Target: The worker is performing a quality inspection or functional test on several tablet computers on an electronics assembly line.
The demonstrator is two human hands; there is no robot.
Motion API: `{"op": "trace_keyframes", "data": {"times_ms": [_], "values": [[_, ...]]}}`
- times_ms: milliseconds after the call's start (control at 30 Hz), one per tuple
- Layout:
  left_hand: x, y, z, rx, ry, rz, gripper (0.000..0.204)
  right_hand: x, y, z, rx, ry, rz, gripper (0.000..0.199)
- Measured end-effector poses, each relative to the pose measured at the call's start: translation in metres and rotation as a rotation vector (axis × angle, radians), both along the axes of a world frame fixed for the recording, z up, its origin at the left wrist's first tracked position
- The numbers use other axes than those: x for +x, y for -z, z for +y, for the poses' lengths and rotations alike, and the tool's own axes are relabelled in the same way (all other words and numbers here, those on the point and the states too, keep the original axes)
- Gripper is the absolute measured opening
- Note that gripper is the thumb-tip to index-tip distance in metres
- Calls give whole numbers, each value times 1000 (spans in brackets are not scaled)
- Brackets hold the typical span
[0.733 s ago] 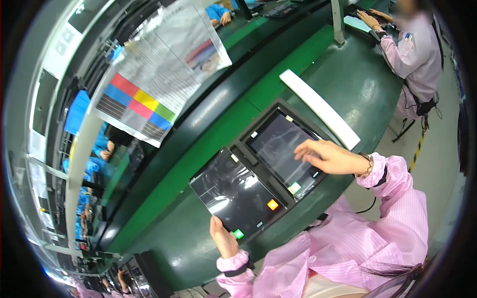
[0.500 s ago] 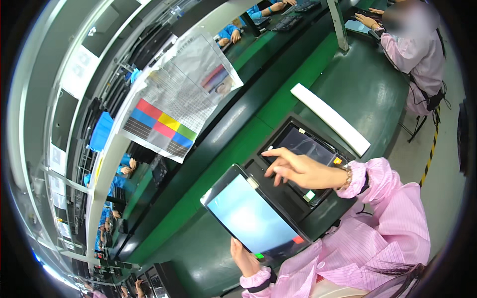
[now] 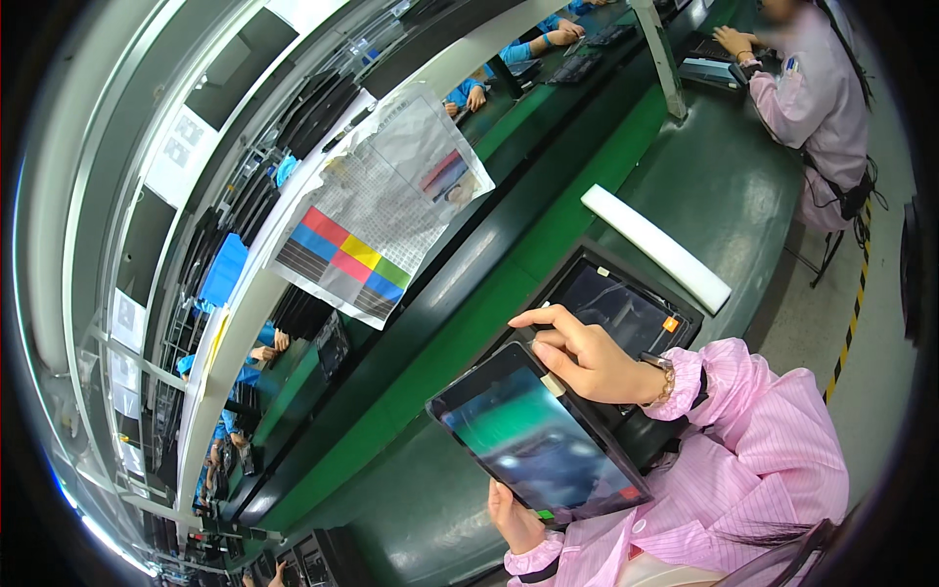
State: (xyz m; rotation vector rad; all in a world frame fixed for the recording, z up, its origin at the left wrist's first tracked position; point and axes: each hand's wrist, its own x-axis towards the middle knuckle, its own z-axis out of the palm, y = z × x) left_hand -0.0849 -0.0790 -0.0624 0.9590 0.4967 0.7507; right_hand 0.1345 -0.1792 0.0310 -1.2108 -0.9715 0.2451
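My left hand (image 3: 513,517) grips the lower edge of a black tablet (image 3: 533,445), which is tilted over the bench. Its screen is dark with a blurred green and grey patch; I cannot tell whether that is a picture or a reflection. A green sticker (image 3: 545,515), a red sticker (image 3: 628,493) and a pale tab (image 3: 554,385) sit along its border. My right hand (image 3: 592,360) is at the tablet's upper right corner, forefinger stretched out, the other fingers bent and apart. Its thumb is close to the tablet's edge; contact is unclear.
Behind my right hand a black tray (image 3: 559,256) holds another dark tablet (image 3: 611,305) with an orange sticker. A white foam strip (image 3: 657,248) lies beyond it on the green bench (image 3: 724,161). A printed sheet (image 3: 391,210) hangs at the left. A co-worker in pink (image 3: 812,98) sits far right.
The tablet's screen went from bright white to dark with a green patch. The tablet shifted right and slightly down in view. My right hand came down from above the tray to the tablet's corner.
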Motion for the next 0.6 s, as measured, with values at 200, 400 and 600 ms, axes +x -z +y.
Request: {"op": "trace_keyframes", "data": {"times_ms": [200,400,600], "values": [[-2,5,-3,6,12,-32,42,0,-2,-8,66,7,6,28],[-12,9,1,89,-112,-34,43,18,17,2,-122,-457,649,20],[10,-30,14,221,-138,-58,41,25,27,1,-72,-726,728,48]]}}
